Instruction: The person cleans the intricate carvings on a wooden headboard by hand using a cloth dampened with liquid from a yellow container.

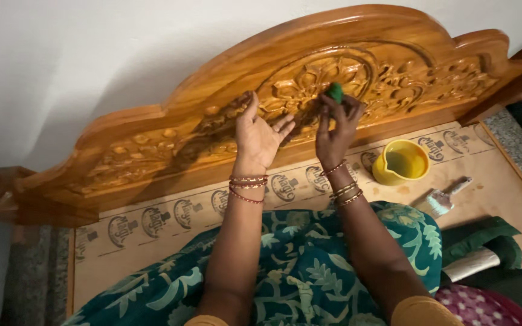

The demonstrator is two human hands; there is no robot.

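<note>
Right hand (335,130) pinches a small green pad (335,92), apparently cloth, against the floral medallion of the carved wooden headboard (152,130). Left hand (257,136) open, fingers spread, resting on the carving just left of it. Yellow cup (401,162) and brush (445,198) lie right, nearer.

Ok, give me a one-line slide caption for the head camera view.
Right hand presses a small green pad to the carved wooden headboard; left hand rests beside it.
</note>
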